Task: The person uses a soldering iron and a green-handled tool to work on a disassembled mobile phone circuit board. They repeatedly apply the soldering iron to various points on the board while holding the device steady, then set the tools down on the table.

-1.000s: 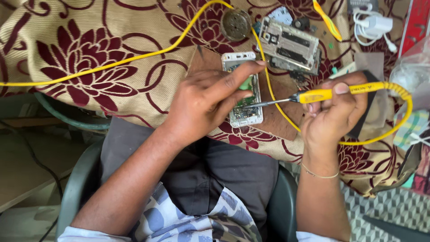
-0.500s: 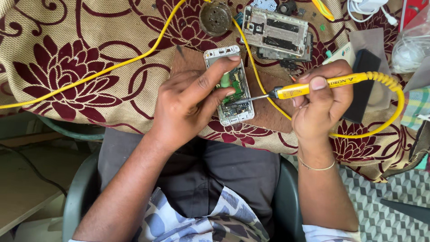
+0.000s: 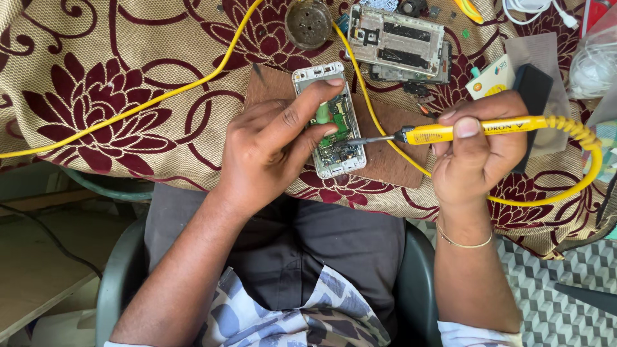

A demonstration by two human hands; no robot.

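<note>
An opened white phone with its green circuit board showing lies on a brown wooden board. My left hand presses down on it, index finger across the top and thumb on the lower part. My right hand grips a yellow soldering iron, whose metal tip touches the circuit board near the phone's lower half. The iron's yellow cord loops round to the right and back across the table.
A second dismantled phone frame lies behind, beside a round metal tin. A black block and small card box sit at right. The table wears a beige cloth with maroon flowers. White cables lie top right.
The view has shifted slightly; both hands stay on the phone and iron. The iron's tip has stayed at the board, with my left index finger stretched further over the phone.
</note>
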